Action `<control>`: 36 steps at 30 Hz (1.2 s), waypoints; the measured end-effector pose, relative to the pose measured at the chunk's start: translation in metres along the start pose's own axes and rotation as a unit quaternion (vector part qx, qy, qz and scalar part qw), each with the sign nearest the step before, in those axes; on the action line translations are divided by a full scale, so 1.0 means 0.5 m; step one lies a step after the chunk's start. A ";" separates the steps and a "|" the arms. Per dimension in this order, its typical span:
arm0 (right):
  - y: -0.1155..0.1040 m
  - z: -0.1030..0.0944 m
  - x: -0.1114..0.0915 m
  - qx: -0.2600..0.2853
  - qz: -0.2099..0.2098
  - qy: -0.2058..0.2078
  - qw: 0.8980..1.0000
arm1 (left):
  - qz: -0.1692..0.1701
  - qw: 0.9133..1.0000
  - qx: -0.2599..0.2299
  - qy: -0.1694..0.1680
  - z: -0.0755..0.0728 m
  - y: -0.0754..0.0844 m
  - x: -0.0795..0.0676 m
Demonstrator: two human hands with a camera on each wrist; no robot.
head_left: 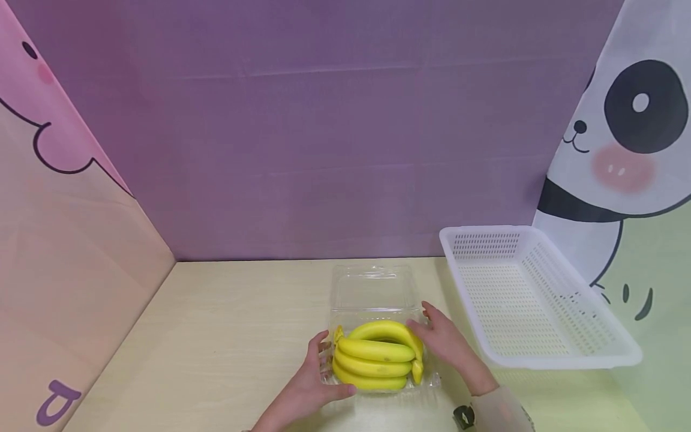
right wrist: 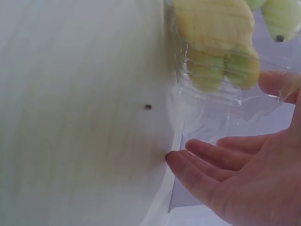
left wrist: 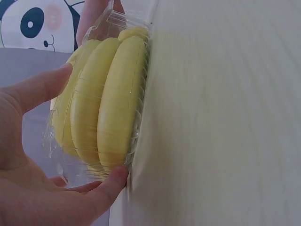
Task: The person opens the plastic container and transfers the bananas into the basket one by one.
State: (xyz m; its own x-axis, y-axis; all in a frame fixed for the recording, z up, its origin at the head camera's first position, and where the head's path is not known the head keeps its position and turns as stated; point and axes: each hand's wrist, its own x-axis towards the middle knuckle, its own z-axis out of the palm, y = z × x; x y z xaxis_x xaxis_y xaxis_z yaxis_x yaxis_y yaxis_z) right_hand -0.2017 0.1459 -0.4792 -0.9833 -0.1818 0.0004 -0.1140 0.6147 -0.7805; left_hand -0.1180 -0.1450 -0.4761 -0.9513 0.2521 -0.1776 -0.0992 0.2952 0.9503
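Observation:
A bunch of yellow bananas (head_left: 372,366) lies in a clear plastic clamshell box (head_left: 372,294), whose lid stands open toward the back. My left hand (head_left: 315,381) is at the box's left front corner, thumb by the front rim and a fingertip low at the base, as the left wrist view shows. At the right side is my right hand (head_left: 445,339), thumb by the box rim beside the bananas. In the right wrist view its fingers (right wrist: 221,155) extend past the box, fairly straight. Parts of the left fingers are hidden behind the plastic.
A white perforated plastic basket (head_left: 502,294) stands to the right of the box. Behind the pale wooden table (head_left: 232,324) rises a purple backdrop (head_left: 324,132), with printed panels at both sides. A dark wristband (head_left: 463,416) shows by the right sleeve.

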 end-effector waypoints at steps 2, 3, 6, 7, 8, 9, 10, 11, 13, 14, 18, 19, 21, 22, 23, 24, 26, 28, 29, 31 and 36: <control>0.000 0.000 0.001 -0.004 -0.002 -0.003 1.000 | -0.003 1.000 0.000 0.000 0.000 -0.001 0.001; -0.001 -0.001 0.000 -0.006 -0.003 -0.004 1.000 | -0.004 1.000 0.000 -0.001 0.000 -0.001 0.001; -0.001 -0.002 -0.002 -0.009 -0.005 -0.004 1.000 | -0.006 1.000 -0.001 -0.001 -0.001 -0.001 0.000; -0.001 -0.002 -0.002 -0.010 -0.004 -0.004 1.000 | -0.006 1.000 0.000 0.000 -0.001 0.000 0.000; -0.001 -0.002 -0.003 -0.011 -0.003 -0.003 1.000 | -0.007 1.000 0.001 0.000 -0.001 0.000 0.000; -0.001 -0.002 -0.004 -0.013 -0.004 -0.003 1.000 | -0.008 1.000 0.002 0.001 -0.002 0.000 -0.001; -0.001 -0.003 -0.005 -0.015 -0.005 -0.004 1.000 | -0.008 1.000 0.002 0.001 -0.002 0.001 -0.001; -0.001 -0.003 -0.006 -0.018 -0.007 -0.004 1.000 | -0.008 1.000 0.002 0.001 -0.003 0.001 -0.002; -0.005 -0.005 -0.009 -0.027 -0.016 -0.004 0.999 | -0.006 1.000 0.001 0.001 -0.004 0.001 -0.003; -0.008 -0.006 -0.011 -0.032 -0.021 -0.005 0.999 | -0.005 1.000 -0.001 0.000 -0.004 0.000 -0.004; -0.022 -0.012 -0.019 -0.043 -0.034 -0.005 0.998 | -0.002 1.000 -0.002 0.000 -0.004 0.000 -0.004; -0.025 -0.013 -0.021 -0.045 -0.036 -0.004 0.998 | -0.002 1.000 -0.002 0.000 -0.004 0.000 -0.005; -0.030 -0.014 -0.023 -0.045 -0.039 -0.001 0.998 | -0.002 1.000 0.001 0.001 -0.004 0.002 -0.005; -0.032 -0.015 -0.025 -0.047 -0.042 0.001 0.998 | -0.001 1.000 0.003 0.001 -0.004 0.003 -0.005; -0.035 -0.016 -0.026 -0.050 -0.045 0.004 0.998 | 0.000 1.000 0.004 0.000 -0.004 0.004 -0.005; -0.038 -0.016 -0.027 -0.053 -0.049 0.008 0.997 | 0.000 1.000 0.005 0.000 -0.004 0.005 -0.005; -0.044 -0.018 -0.030 -0.057 -0.053 0.015 0.997 | 0.001 1.000 0.007 -0.001 -0.004 0.006 -0.005; -0.051 -0.020 -0.034 -0.064 -0.057 0.022 0.996 | 0.000 1.000 0.007 -0.002 -0.004 0.005 -0.004; -0.055 -0.021 -0.036 -0.065 -0.058 0.024 0.996 | 0.000 1.000 0.006 -0.002 -0.004 0.004 -0.003; -0.063 -0.024 -0.041 -0.067 -0.059 0.027 0.996 | -0.002 1.000 0.004 -0.002 -0.004 0.003 -0.003; -0.083 -0.030 -0.054 -0.076 -0.070 0.032 0.994 | -0.001 1.000 0.002 -0.003 -0.002 0.001 -0.003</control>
State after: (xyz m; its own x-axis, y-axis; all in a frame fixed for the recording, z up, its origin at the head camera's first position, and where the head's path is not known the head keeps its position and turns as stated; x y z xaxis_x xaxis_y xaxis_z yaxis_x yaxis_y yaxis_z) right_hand -0.1727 0.1366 -0.4375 -0.9628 -0.2270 0.1465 -0.2657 0.6968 -0.6662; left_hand -0.1170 -0.1461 -0.4748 -0.9494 0.2572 -0.1805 -0.0996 0.2985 0.9492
